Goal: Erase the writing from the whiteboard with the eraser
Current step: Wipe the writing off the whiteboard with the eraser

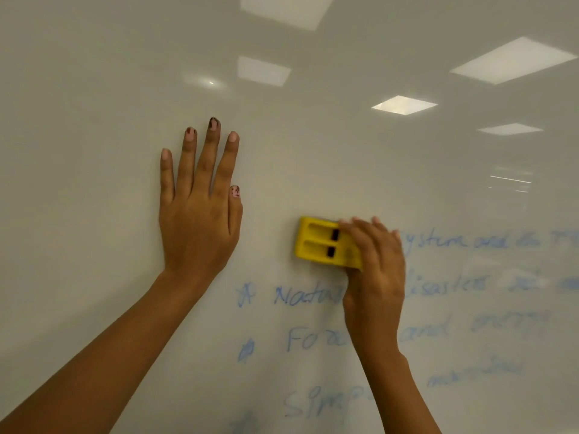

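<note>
One yellow eraser (319, 244), a block with two recessed slots, lies against the glossy whiteboard (94, 89), gripped at its right end by the right hand (374, 277). The left hand (197, 214) presses flat, fingers straight and spread. Several lines of blue writing (438, 327) lie below and right; reflected ceiling lights (404, 104) show above.

The yellow eraser (316, 245) is pressing flat against the whiteboard (94, 89). Blue writing (291, 297) is showing below and rightward.
</note>
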